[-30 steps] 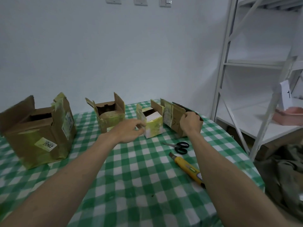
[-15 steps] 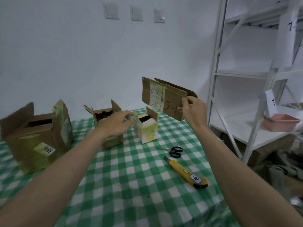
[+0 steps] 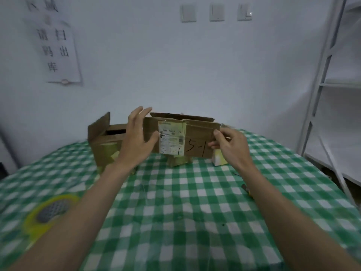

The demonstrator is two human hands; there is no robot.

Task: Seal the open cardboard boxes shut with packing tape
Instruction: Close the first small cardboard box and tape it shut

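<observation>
A flattened cardboard box (image 3: 197, 139) marked "5-1" with a white label hangs above the table, in the middle of the view. My right hand (image 3: 229, 145) pinches its right edge. My left hand (image 3: 138, 137) is spread at the box's left end, thumb against its front face and fingers reaching behind its edge. A large open box (image 3: 105, 141) stands behind my left hand. A small brown box (image 3: 176, 160) and a yellow-white box (image 3: 219, 160) peek out below the held one. A roll of yellow packing tape (image 3: 48, 214) lies at the front left.
The round table has a green-and-white checked cloth (image 3: 185, 202). A yellow utility knife (image 3: 246, 189) is mostly hidden behind my right forearm. White metal shelving (image 3: 320, 85) stands at the right. A paper sign (image 3: 56, 44) and light switches (image 3: 215, 12) are on the wall.
My right hand carried the flattened box from the right to the centre in front of me. My left hand left the small box and came up to the flattened box's left end. The view swung left.
</observation>
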